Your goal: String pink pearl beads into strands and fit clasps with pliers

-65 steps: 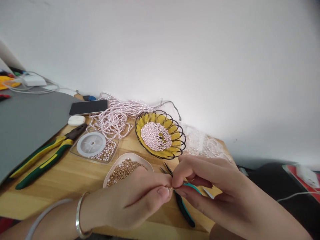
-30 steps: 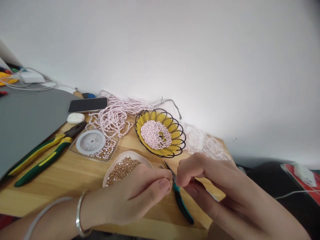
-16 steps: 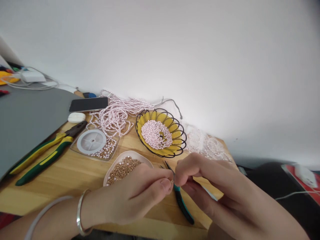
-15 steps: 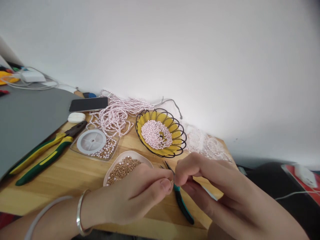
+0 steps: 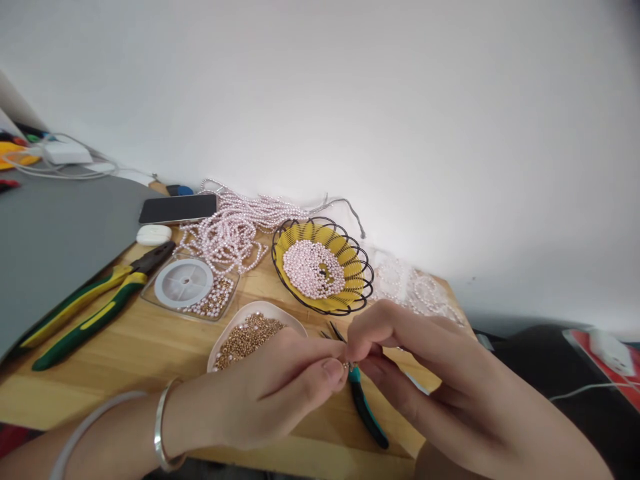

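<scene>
Pinched betw. thumb + index of L hand [image 5: 260, 397], above table [image 5: 125, 353]: small beads [image 5: 346, 365], partly hidden. Changed vs. prev. view: R hand [image 5: 440, 393] drawn in to same beads, visible gap closed — hence both hands at one spot. R grip, firm pinch or mere touch: can't tell. Seen below/behind fingertips: teal-handled pliers [image 5: 366, 410], tips apart. Farther out: dish [image 5: 293, 319], partly hidden by L hand; basket [image 5: 364, 270] beyond; green-yellow pliers [image 5: 103, 320] well to L. Near edge of table below hands — bare wood before it, w/ some room; tighter twd. dish and pliers.
</scene>
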Demonstrator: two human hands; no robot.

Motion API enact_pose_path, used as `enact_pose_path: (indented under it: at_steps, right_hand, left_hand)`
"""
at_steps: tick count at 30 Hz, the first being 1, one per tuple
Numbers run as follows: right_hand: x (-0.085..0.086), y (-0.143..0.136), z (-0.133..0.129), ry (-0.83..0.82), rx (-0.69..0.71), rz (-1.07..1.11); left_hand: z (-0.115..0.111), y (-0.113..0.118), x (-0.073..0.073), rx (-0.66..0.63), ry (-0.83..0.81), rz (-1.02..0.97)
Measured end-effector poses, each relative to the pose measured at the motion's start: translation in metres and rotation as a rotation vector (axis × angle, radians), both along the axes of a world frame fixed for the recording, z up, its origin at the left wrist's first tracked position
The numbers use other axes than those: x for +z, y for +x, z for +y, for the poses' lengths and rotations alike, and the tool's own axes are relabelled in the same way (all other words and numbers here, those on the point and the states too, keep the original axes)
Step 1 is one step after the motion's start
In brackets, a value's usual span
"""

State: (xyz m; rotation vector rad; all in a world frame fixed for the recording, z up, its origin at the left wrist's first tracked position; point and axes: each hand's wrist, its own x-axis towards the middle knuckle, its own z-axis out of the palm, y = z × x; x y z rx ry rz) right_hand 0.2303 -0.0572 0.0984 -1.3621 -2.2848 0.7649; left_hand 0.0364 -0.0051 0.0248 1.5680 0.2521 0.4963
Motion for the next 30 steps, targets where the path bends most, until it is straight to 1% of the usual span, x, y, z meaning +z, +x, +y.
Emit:
enact_pose_path:
  at_steps: [4,14,19,26,30]
  right_hand:
    - [0.0003,-0.0002,-0.0011,0.007,-0.002,-0.009]
    - [0.0015,-0.0039,0.0013,0.047,-0.006,-0.019]
    - [0.0024,-0.0045,0.0011,0.054,-0.003,-0.004]
    - [0.0036,-0.0035,0.0009,0.036,-0.008,-0.016]
    - [0.0042,-0.0001,0.0006,-0.008,-0.007,-0.043]
  left_hand:
    - [0.0005,-0.0001,0.0017,0.017,0.026,0.010]
    - [0.0003,-0.0003,0.0026,-0.008,-0.019,0.024]
    - [0.0008,-0.0009,0.0029,-0.009,0.008,0.031]
    - [0.0004,-0.0006,0.0004,-0.025,0.016,0.033]
    - [0.0006,0.0004,0.0006,-0.068,0.025,0.007]
